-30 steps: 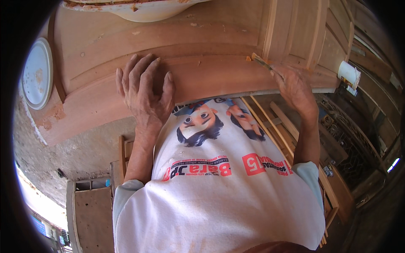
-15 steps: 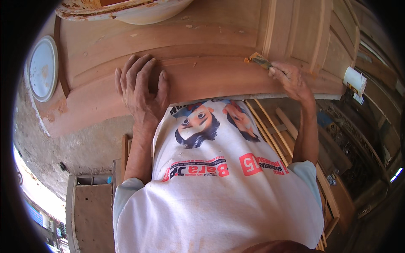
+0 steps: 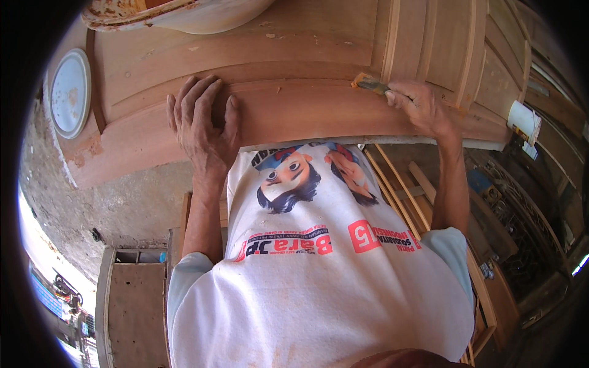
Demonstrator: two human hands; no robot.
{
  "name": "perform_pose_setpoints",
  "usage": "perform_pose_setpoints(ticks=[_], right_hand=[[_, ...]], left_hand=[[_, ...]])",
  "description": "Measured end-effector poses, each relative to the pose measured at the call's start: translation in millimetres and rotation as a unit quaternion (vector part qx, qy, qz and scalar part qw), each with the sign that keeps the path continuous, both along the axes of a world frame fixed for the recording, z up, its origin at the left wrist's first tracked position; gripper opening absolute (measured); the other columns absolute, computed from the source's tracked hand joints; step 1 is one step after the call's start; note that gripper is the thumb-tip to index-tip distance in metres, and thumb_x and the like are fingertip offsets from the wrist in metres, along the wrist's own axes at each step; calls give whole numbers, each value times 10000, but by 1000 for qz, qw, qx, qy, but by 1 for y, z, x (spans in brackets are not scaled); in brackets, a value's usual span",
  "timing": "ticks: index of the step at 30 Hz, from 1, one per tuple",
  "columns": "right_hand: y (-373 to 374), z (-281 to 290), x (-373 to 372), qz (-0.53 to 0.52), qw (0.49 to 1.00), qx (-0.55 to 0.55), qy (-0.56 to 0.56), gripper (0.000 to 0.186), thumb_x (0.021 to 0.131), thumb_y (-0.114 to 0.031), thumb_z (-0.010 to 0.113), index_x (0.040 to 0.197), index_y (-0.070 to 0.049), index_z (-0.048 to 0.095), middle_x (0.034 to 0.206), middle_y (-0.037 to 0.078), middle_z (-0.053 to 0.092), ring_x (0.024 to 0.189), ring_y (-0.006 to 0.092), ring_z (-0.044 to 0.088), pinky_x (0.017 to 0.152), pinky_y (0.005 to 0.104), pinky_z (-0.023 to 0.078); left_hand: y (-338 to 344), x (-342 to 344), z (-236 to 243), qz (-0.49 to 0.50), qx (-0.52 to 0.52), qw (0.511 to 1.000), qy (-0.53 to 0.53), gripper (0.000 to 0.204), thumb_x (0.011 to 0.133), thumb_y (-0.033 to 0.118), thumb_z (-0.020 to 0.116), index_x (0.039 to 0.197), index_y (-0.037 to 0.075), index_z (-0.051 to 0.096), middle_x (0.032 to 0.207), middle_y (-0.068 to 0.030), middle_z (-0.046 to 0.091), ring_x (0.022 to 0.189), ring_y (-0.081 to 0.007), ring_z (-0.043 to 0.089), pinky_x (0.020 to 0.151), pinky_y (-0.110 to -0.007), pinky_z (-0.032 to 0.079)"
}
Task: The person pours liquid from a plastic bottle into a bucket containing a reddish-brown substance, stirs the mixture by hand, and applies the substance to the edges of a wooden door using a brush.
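Note:
A reddish-brown wooden panelled door (image 3: pixel 300 113) lies flat in front of me, its near edge close to my shirt. Resting on its near frame is my left hand (image 3: pixel 205 126), fingers spread and holding nothing. My right hand (image 3: pixel 420 107) grips a putty knife (image 3: pixel 373 84) further right. Orange-brown filler coats the knife's blade, whose tip lies at the groove between frame and panel. A small raised fleck of filler or wood sits along that groove between my hands.
A white basin (image 3: pixel 221 13) smeared with orange filler stands at the far left on the door. A round white lid (image 3: pixel 70 93) lies at its left end, and a white container (image 3: pixel 523 121) at the right corner. Wooden strips (image 3: pixel 399 184) and stacked frames are below right.
The putty knife has shifted slightly left along the groove, and the orange dab that was at its tip no longer shows separately. My left hand stays on the door.

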State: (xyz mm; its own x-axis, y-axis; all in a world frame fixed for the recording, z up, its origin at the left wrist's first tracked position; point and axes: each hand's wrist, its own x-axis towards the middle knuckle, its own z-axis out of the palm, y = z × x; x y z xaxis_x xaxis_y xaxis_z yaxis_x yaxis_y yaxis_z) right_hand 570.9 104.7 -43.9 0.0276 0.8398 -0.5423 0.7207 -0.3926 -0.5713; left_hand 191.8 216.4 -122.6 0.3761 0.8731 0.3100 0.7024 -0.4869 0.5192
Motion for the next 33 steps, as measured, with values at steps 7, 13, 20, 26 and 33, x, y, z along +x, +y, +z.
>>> perform_pose_setpoints(ticks=[7,13,20,26,33], right_hand=[[-12,14,-21,-29,996,78,-44,195,1019,-114,658,1128,44,697,964,201,682,902,368,657,824,409,520],[-29,16,-35,-15,980,126,-153,225,997,-89,662,1192,1,731,1064,207,710,1023,410,689,864,456,548],[-28,37,-71,60,956,78,-275,276,977,-94,645,1233,-34,730,1033,168,700,991,366,702,827,479,558],[-12,42,-113,148,919,33,-363,312,977,-104,607,1253,8,698,999,193,688,998,375,704,831,475,568],[26,79,-103,183,931,-56,-310,206,985,-101,576,1108,21,687,975,233,678,986,423,683,838,507,539]], left_hand=[[2,-3,0,-6,-11,1000,-5,316,927,171,774,1238,124,743,1310,-43,715,1349,-262,604,1235,-514,315],[1,-2,1,-20,-21,1000,-12,320,925,161,768,1242,128,746,1318,-43,714,1351,-265,603,1236,-516,311],[0,-1,4,-46,-37,998,-17,346,893,172,783,1228,101,732,1315,-71,705,1348,-295,595,1246,-532,271],[1,-1,6,-65,-47,996,-25,343,898,189,775,1228,109,730,1312,-67,703,1346,-293,594,1245,-538,261],[-1,-2,7,-70,-62,994,-50,346,897,191,777,1229,110,724,1304,-61,704,1349,-292,587,1240,-542,265]])
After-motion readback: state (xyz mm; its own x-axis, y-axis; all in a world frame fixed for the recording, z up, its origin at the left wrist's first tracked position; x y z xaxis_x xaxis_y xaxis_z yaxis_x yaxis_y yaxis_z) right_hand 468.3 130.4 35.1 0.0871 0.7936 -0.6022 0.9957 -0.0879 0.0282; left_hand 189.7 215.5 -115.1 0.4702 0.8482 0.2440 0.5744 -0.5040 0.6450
